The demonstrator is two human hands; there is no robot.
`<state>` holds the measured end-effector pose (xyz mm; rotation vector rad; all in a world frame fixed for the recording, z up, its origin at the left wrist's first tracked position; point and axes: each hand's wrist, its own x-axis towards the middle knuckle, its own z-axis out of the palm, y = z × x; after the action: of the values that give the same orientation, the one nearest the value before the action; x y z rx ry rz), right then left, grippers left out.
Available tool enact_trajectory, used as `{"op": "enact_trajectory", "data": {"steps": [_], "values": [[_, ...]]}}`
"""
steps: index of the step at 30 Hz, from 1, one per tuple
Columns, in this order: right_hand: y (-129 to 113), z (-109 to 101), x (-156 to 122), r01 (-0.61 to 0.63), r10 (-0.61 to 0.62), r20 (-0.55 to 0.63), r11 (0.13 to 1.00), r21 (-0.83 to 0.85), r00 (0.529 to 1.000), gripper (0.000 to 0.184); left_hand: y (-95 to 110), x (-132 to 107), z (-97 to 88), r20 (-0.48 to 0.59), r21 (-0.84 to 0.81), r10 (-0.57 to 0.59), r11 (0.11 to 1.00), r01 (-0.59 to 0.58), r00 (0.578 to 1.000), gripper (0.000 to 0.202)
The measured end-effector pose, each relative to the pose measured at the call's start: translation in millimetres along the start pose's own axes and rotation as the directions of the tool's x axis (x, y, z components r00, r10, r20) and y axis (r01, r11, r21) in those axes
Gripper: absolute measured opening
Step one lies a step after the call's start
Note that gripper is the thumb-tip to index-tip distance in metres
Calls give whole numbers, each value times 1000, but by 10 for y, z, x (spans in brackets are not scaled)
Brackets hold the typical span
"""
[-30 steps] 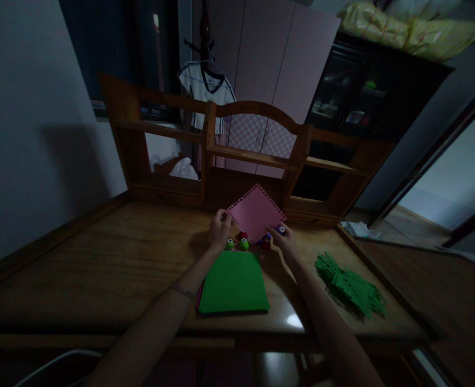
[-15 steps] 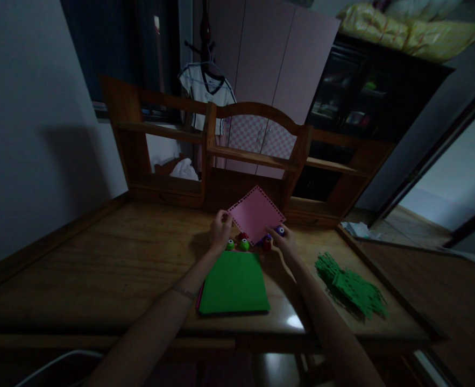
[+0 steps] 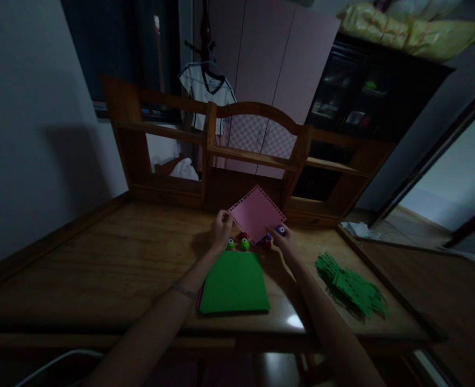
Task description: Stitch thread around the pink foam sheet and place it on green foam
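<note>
A square pink sheet with a row of cut-out holes along its edges is held up, one corner uppermost. My left hand is closed on its left corner. My right hand is closed at the lower right edge, fingers against the sheet. A small purple thing with a white eye shows at the right fingers; whether they grip it is unclear. Below the sheet stand small green eyed figures and a red one, partly hidden. Nearer me lies a stack of green sheets with a pink edge showing.
On the right of the wooden desk lies a loose pile of green cut paper. A wooden shelf unit rises along the back edge. A raised wooden rim borders the desk on the right.
</note>
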<state>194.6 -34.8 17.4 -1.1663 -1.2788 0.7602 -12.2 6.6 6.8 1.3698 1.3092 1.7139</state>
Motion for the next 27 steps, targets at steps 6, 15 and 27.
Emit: {"op": "enact_trajectory", "data": {"steps": [6, 15, 27], "values": [[-4, 7, 2, 9, -9, -23, 1000, -5, 1000, 38, 53, -22, -10, 3, -10, -2, 1000, 2, 1000, 12], [-3, -1, -9, 23, -23, -17, 1000, 2, 1000, 35, 42, -18, -16, 17, -4, -1, 1000, 1, 1000, 14], [29, -10, 8, 30, -30, -19, 999, -20, 999, 37, -111, 9, 25, 28, -13, 74, 997, -74, 997, 17]]}}
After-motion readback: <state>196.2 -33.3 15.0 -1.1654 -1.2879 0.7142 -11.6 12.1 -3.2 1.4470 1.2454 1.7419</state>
